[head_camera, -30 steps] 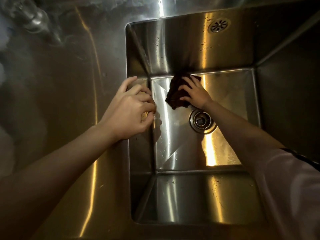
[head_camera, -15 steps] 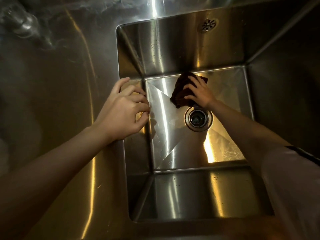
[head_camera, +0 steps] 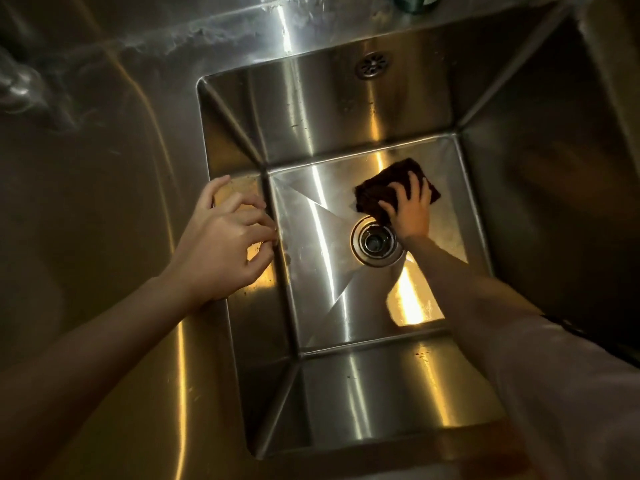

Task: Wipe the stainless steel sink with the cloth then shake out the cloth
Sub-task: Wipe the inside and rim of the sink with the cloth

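The stainless steel sink point(head_camera: 329, 109) is a deep square basin seen from above. A dark folded cloth point(head_camera: 377, 192) lies on the sink floor, just behind and to the right of the round drain point(head_camera: 375, 241). My right hand point(head_camera: 410, 209) presses down on the cloth with spread fingers and covers its near right part. On the sink's left rim rests my left hand point(head_camera: 221, 244), its fingers loosely curled over the edge and holding nothing.
An overflow grille point(head_camera: 372, 65) sits high on the back wall. A steel counter point(head_camera: 104, 202) runs along the left, with a blurred shiny fixture at the far left. A dark object point(head_camera: 417, 1) stands behind the sink at the top edge.
My right hand has slid the cloth to the right across the sink floor, from behind-left of the drain to behind-right. The left hand stays on the rim.
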Motion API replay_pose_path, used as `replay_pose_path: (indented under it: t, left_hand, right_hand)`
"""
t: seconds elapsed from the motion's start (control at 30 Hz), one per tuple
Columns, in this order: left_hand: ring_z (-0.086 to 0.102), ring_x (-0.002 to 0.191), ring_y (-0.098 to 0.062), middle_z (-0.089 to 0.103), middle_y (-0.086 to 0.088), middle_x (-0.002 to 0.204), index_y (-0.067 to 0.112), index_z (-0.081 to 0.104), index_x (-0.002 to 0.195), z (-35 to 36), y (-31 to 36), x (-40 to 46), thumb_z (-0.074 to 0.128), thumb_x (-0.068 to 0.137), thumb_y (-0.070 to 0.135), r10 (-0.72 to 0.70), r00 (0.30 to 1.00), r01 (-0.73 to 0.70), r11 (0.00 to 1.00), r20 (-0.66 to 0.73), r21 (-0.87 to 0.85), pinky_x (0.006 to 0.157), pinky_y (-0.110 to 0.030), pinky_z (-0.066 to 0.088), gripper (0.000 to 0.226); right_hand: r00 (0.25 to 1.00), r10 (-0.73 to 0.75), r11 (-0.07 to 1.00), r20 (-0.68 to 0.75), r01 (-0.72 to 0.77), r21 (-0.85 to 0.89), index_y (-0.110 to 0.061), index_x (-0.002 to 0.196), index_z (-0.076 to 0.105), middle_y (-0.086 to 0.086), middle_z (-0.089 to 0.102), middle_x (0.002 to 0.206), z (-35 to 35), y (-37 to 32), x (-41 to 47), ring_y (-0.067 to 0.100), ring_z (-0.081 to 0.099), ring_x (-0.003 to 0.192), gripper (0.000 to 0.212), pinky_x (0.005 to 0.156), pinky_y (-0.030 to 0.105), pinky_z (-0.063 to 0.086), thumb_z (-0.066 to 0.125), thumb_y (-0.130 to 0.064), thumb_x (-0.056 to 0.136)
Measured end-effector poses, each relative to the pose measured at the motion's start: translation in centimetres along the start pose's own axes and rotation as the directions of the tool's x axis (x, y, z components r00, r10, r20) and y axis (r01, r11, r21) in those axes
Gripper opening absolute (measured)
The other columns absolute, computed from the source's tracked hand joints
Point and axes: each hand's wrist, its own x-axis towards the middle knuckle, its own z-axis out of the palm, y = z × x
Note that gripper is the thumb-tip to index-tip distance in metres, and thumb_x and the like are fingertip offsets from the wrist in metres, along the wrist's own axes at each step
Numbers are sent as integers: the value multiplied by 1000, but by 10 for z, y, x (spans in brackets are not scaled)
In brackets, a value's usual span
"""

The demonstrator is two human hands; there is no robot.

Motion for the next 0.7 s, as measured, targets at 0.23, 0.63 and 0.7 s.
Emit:
replay_pose_path:
  t: [0.23, 0.63, 0.7]
  left_hand:
    - [59, 110, -16, 72, 11, 90, 23, 77, 84, 1, -2, -1, 48, 87, 33, 1, 1000, -1, 1000, 0, 13, 116, -49, 19, 30]
    - [59, 108, -15, 72, 11, 90, 23, 77, 83, 0, -1, 1, 49, 86, 32, -10, 1000, 10, 1000, 14, 20, 115, -47, 18, 30]
    - [59, 108, -15, 72, 12, 89, 23, 77, 82, 1, -2, 1, 50, 86, 32, -16, 1000, 15, 1000, 12, 26, 116, -47, 19, 29]
  right_hand:
    - [992, -118, 991, 50, 121, -61, -19, 136, 48, 14, 21, 157, -50, 41, 74, 43, 16, 142, 50, 117, 47, 14, 57, -41, 92]
    - [910, 385, 923, -157, -374, 96, -18, 136, 48, 18, 25, 155, 17, -11, -32, 46, 19, 141, 47, 116, 55, 16, 42, -45, 98]
    - [917, 365, 931, -159, -356, 84, -17, 135, 49, 19, 27, 153, 19, -10, -37, 46, 19, 141, 47, 116, 56, 16, 44, -44, 97]
